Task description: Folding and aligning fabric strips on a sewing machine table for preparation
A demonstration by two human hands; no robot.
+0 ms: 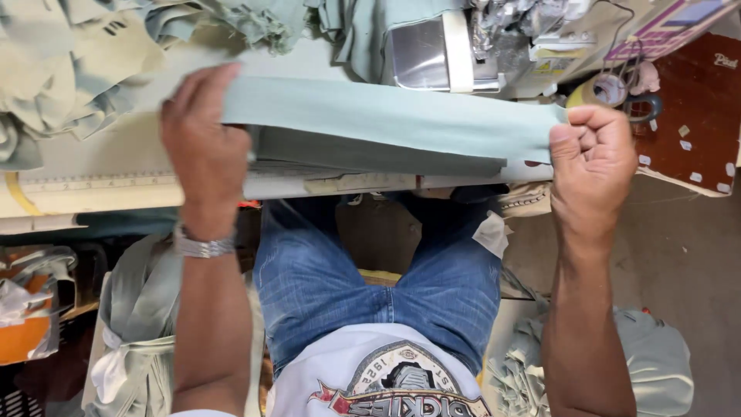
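The fingers [202,86] of the left hand [202,150] are curled over the left end of a long pale green strip of folded cloth [394,120], pinching it from above, with a metal watch [202,245] on the wrist behind. The fingers [590,123] of the right hand [590,158] are clenched into a fist around the strip's right end. Between the two hands the strip is stretched flat and level, held just above the near edge of the pale work surface [108,154], casting a shadow on it.

Beyond the strip, toward the far edge of the surface, stands a grey industrial sewing machine [478,38] with a shiny metal cover. A heap of the same pale green cut cloth pieces [69,69] lies at the far left corner. A measuring tape strip [100,184] runs along the near edge. Just beyond the right fist a roll of tape [606,90] sits beside a dark red board [691,116].

Below the surface are the person's blue jeans [370,286], with more green cloth bundles [143,324] on either side.
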